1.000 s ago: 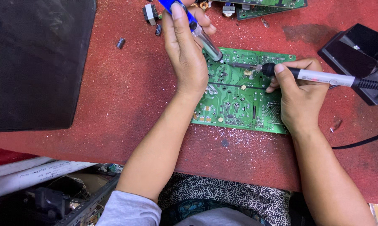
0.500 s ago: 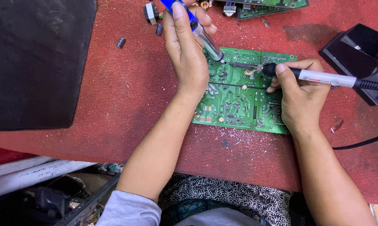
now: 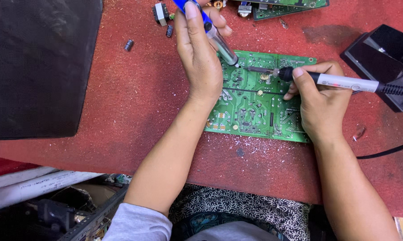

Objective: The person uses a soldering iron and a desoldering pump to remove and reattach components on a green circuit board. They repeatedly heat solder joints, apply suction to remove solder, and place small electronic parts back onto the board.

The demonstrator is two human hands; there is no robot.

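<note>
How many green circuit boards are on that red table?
2. One green circuit board lies flat under both hands, in the middle of the red table. A second board shows only partly at the top edge, cut off by the frame; more may lie beyond.

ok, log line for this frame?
left hand: holds desoldering pump | right hand: holds soldering iron | both tips on green circuit board

Both forearms reach far, the left hand (image 3: 199,58) closed in a grip, the right hand (image 3: 319,100) pinching.
</note>
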